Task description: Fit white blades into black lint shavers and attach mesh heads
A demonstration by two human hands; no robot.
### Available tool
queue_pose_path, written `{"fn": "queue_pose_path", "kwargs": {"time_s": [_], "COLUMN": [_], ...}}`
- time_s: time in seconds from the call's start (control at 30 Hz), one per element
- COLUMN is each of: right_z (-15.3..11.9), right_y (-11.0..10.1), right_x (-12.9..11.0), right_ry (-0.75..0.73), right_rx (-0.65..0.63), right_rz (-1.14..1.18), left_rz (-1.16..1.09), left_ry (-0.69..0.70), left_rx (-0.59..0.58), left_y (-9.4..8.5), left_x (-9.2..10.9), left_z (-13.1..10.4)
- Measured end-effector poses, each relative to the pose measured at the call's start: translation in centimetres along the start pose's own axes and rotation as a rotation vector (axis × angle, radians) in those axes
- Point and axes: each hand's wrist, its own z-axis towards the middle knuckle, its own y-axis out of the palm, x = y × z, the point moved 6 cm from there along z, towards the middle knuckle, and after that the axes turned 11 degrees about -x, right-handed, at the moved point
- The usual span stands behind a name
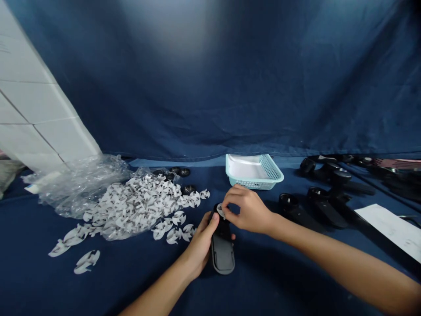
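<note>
My left hand (201,245) grips a black door handle (222,252) that lies lengthwise on the dark blue cloth, its grey-rimmed end toward me. My right hand (247,210) pinches a small white round clip (220,211) against the handle's far round end. A big pile of the same white clips (138,206) lies just left of my hands, spilling out of a clear plastic bag (79,184).
A light blue plastic basket (254,172) stands behind my right hand. More black door handles (324,197) lie in rows to the right, beside a white paper sheet (391,228). A few black round parts (180,172) sit behind the pile. A blue cloth hangs as backdrop.
</note>
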Motion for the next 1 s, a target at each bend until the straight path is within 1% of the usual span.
{"fn": "queue_pose_path", "kwargs": {"time_s": [0.07,0.13,0.23,0.33,0.4,0.5,0.67,0.8,0.93,1.0], "right_z": [-0.8,-1.3,-1.8,-2.1,-2.3,-2.6,-2.5,-2.3,-2.2,-2.2], "right_y": [0.0,0.1,0.1,-0.3,-0.6,-0.9,-0.9,-0.9,-1.0,-1.0], "right_x": [-0.2,-0.3,-0.6,-0.5,-0.4,0.0,0.4,0.8,0.9,0.9], "right_ry": [0.049,0.059,-0.003,-0.079,-0.107,-0.125,-0.15,-0.137,-0.087,-0.069], "right_rx": [0.075,0.108,0.072,-0.008,-0.061,-0.1,-0.124,-0.138,-0.101,-0.088], "right_rz": [0.017,0.032,0.03,0.049,0.068,0.076,0.038,0.025,0.05,0.052], "left_rz": [0.063,0.097,0.119,0.143,0.153,0.184,0.219,0.205,0.171,0.157], "left_ry": [0.024,0.026,-0.001,-0.043,-0.065,-0.082,-0.07,-0.095,-0.092,-0.096], "left_rx": [0.0,0.005,0.03,0.032,0.027,0.016,-0.019,-0.044,-0.022,-0.028], "left_y": [0.1,0.4,0.7,0.8,0.8,0.7,0.6,0.5,0.4,0.4], "left_x": [0.3,0.4,0.4,0.2,0.2,0.1,-0.1,-0.3,-0.1,-0.1], "left_z": [0.0,-0.1,-0.4,-0.5,-0.4,-0.3,-0.2,-0.2,-0.1,-0.1]}}
